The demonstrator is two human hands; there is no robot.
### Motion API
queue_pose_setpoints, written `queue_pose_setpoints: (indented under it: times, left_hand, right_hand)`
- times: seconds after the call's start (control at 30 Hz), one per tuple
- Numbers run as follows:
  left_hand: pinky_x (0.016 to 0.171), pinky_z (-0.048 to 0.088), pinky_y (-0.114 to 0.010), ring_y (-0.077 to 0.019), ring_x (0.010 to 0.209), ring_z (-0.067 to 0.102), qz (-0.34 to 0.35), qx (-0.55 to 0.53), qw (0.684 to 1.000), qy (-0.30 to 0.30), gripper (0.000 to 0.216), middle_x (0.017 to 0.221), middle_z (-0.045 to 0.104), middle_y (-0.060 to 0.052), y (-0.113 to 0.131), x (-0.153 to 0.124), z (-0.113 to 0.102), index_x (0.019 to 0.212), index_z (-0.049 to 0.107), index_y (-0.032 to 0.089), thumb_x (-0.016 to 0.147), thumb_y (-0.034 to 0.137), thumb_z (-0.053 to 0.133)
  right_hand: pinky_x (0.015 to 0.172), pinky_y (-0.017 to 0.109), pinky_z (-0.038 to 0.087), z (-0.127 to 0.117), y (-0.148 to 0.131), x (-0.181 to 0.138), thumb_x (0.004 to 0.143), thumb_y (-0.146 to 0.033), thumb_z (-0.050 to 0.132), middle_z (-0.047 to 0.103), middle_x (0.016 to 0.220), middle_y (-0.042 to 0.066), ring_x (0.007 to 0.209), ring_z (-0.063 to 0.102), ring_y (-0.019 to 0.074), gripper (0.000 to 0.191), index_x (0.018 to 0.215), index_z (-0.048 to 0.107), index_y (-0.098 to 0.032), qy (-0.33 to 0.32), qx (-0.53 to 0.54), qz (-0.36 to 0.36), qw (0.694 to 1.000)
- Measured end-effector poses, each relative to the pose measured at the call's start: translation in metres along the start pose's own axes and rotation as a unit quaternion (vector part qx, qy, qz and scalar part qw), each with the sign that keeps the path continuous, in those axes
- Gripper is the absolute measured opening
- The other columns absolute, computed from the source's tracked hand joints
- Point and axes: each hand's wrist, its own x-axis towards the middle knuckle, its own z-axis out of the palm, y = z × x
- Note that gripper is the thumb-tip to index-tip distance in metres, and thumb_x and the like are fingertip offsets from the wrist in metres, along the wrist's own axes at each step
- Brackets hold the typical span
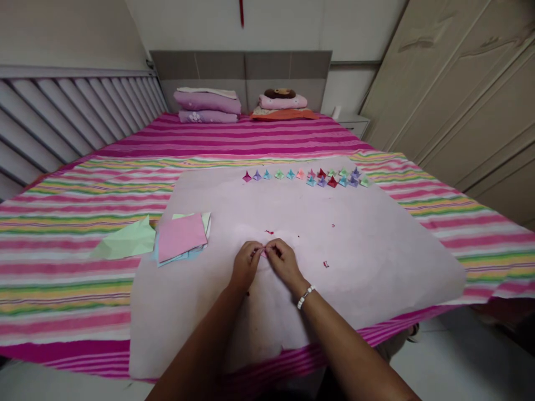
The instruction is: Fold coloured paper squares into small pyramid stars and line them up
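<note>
Close together over the middle of a large pale sheet [309, 217], my left hand [247, 263] and my right hand [283, 259] pinch a small piece of pink paper [263, 253] between their fingertips. Most of the piece is hidden by the fingers, so its folds cannot be made out. A white beaded bracelet [306, 297] circles my right wrist. Just beyond the fingers lies a red paper scrap [270, 231]. To the left sits a stack of coloured paper with a pink sheet [183, 236] on top.
Several small folded paper shapes [290, 174] stand in rows along the sheet's far edge. A creased light green paper [130, 239] lies at the left on the striped bedspread [62, 267]. Another scrap [326, 264] rests right of my hands. Folded bedding [208, 102] is stacked by the headboard.
</note>
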Motion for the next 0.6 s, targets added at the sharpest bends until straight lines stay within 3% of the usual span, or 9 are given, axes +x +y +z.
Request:
queue_pose_setpoints:
  times: [0.23, 0.4, 0.6]
  left_hand:
    - [0.07, 0.052, -0.026, -0.015, 0.086, 0.061, -0.006, 0.004, 0.999, 0.034, 0.009, 0.092, 0.063, -0.005, -0.001, -0.0021, 0.0023, 0.087, 0.06, 0.019, 0.088, 0.019, 0.051]
    - [0.065, 0.052, -0.023, -0.0137, 0.082, 0.062, -0.003, 0.011, 1.0, 0.023, 0.011, 0.096, 0.062, -0.005, 0.0008, -0.0015, 0.0061, 0.094, 0.062, 0.02, 0.083, 0.022, 0.06]
    - [0.058, 0.049, -0.021, -0.0105, 0.071, 0.058, -0.009, 0.025, 0.999, 0.045, 0.006, 0.095, 0.061, -0.004, 0.0029, -0.0018, 0.0072, 0.078, 0.058, 0.018, 0.083, 0.016, 0.055]
  right_hand:
    - [0.056, 0.024, 0.039, -0.0004, -0.0019, -0.002, 0.084, -0.026, 0.053, 0.055, 0.068, -0.002, 0.06, 0.047, 0.0134, 0.011, 0.075, 0.058, -0.02, 0.028, 0.007, 0.011, 1.0]
    - [0.052, 0.024, 0.038, 0.0013, -0.0008, -0.002, 0.081, -0.025, 0.055, 0.053, 0.064, -0.003, 0.056, 0.045, 0.0125, 0.008, 0.074, 0.057, -0.02, 0.03, 0.013, 0.015, 0.999]
    - [0.051, 0.023, 0.036, 0.0035, -0.0001, -0.0024, 0.078, -0.025, 0.058, 0.052, 0.063, -0.003, 0.055, 0.044, 0.0119, 0.008, 0.072, 0.055, -0.02, 0.042, 0.019, 0.02, 0.999]
